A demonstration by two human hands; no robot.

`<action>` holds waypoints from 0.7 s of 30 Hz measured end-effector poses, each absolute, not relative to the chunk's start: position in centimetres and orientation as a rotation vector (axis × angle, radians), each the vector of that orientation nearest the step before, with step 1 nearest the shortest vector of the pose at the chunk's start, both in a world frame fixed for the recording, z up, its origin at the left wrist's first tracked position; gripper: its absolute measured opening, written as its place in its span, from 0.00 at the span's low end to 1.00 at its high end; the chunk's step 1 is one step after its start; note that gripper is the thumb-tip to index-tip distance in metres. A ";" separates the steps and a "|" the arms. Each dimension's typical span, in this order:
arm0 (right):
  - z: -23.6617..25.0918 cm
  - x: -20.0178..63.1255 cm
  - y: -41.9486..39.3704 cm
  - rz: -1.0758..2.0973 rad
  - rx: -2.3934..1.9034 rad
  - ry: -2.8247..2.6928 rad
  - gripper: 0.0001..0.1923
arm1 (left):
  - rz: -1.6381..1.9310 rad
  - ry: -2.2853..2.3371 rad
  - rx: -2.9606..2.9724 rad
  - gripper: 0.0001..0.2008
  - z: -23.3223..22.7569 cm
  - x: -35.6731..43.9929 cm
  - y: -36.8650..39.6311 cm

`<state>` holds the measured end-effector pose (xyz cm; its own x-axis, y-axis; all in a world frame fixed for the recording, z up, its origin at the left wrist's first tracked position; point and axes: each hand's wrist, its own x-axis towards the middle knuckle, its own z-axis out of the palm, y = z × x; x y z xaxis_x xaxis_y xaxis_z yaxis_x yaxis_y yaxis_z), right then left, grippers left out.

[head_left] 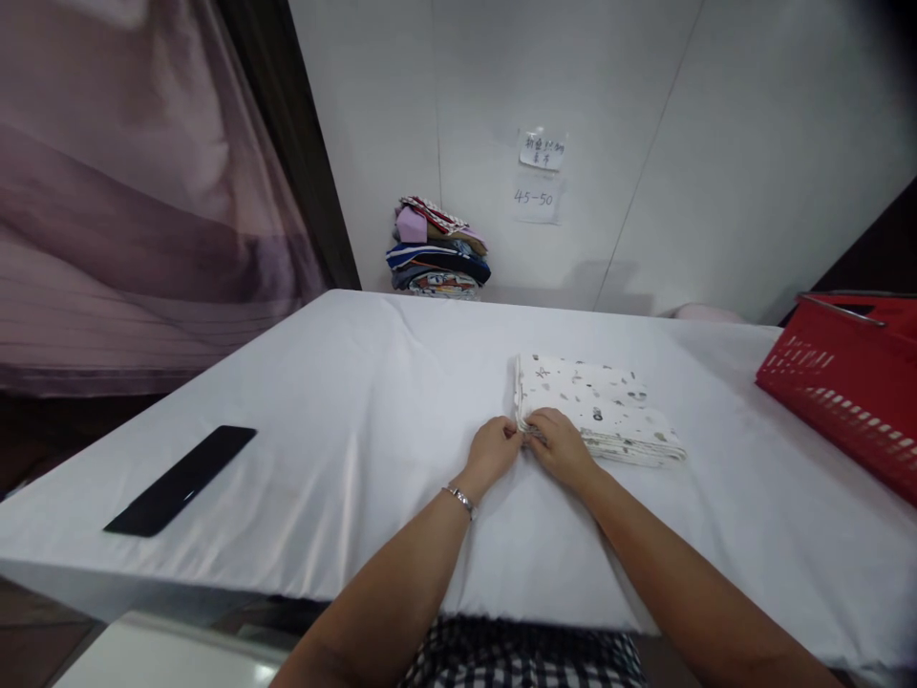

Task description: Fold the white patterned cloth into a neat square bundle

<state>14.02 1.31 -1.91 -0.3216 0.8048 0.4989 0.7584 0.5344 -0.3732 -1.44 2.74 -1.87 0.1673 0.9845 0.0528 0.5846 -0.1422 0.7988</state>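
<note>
Folded white patterned cloth lying flat on the white-covered table, right of centre; its long axis runs from the near left corner toward the far right. Left hand and right hand, fingers curled narrow, pinch the cloth's near left corner together. The fingertips are hidden under the knuckles. Red basket at right, cut off by the frame edge. Black flat object at left; stack of folded fabrics beyond the far edge.

Red basket, perhaps half cropped.
</note>
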 end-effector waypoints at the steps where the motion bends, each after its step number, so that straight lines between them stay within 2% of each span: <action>1: -1.9 14.0 1.3 0.095 -1.258 -2.123 0.09 | 0.803 1.487 1.811 0.04 -1.9 -1.4 2.8; 21: -2.6 14.0 1.4 -0.046 -1.240 -2.074 0.07 | 0.830 1.515 1.825 0.06 -1.9 -1.4 2.8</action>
<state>13.96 1.38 -2.60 -0.2880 0.7574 0.5861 0.7827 0.5387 -0.3116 -1.41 2.80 -1.92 0.1451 0.9862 0.0791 0.5977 -0.1511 0.7874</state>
